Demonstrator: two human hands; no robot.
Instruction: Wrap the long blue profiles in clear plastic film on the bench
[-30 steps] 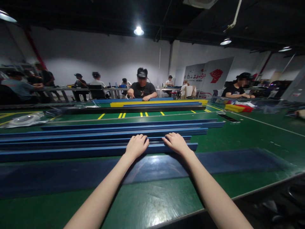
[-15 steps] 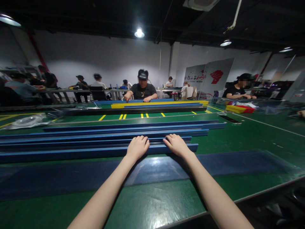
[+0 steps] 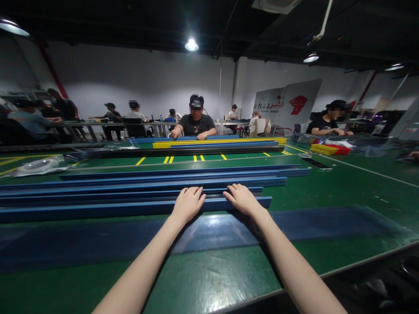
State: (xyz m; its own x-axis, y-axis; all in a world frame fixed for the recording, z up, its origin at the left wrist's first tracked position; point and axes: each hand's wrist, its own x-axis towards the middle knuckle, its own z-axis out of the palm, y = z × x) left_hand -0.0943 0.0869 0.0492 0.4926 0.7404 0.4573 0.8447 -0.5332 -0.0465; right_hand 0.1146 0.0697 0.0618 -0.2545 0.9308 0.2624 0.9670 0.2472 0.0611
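Nearest to me on the green table [image 3: 206, 279] lies a long blue plastic channel [image 3: 98, 209] with raised edges. My left hand [image 3: 189, 204] lies across it, fingers bent over the far edge and thumb at the near side. A short way to the right, my right hand [image 3: 241, 199] takes hold of the same channel in a like manner, close to its right end. The undersides of both hands are hidden. Behind it, more long blue channels [image 3: 275, 181] run parallel. In front, beneath my forearms, lies a flat clear plastic sleeve [image 3: 307, 224].
Farther off lie a black strip [image 3: 196, 151] and a yellow strip [image 3: 262, 141]. A phone [image 3: 314, 162] and a yellow tray [image 3: 322, 149] are at the right, a bagged coil [image 3: 39, 165] at the left. A person [image 3: 196, 124] sits opposite; another person [image 3: 329, 122] works at the right.
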